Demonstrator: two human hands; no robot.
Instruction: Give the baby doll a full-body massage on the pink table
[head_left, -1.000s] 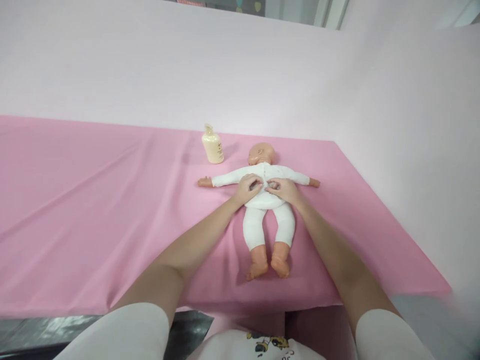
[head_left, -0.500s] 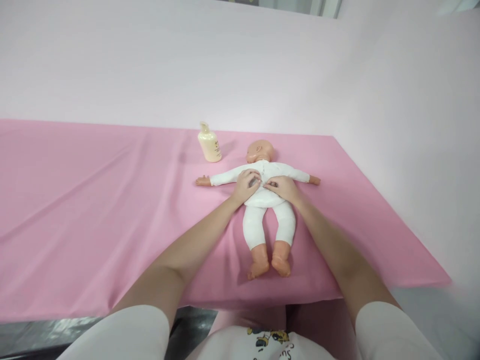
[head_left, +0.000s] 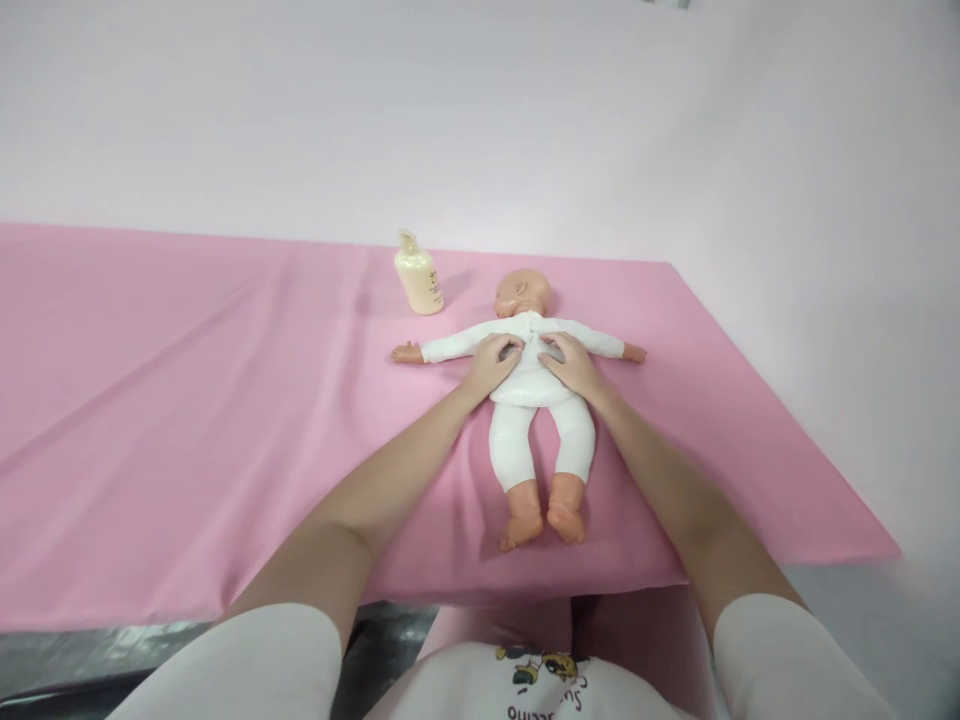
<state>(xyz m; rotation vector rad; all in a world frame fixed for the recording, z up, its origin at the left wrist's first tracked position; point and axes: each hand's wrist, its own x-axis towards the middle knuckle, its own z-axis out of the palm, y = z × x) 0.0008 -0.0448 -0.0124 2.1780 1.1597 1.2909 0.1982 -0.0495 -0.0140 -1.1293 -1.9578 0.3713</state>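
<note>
The plastic baby doll in a white cloth romper (head_left: 534, 385) lies flat on the pink sheet (head_left: 187, 400), head away from you, with your left hand (head_left: 493, 362) and right hand (head_left: 571, 364) curled, fingertips pinching its chest fabric either side of the midline.

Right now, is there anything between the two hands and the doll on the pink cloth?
Nothing visible. The left hand and the right hand rest directly on the chest of the doll. The lotion bottle stands apart, beyond the doll's arm.

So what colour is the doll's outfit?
Plain white on the doll, clearest in the head view.
</note>
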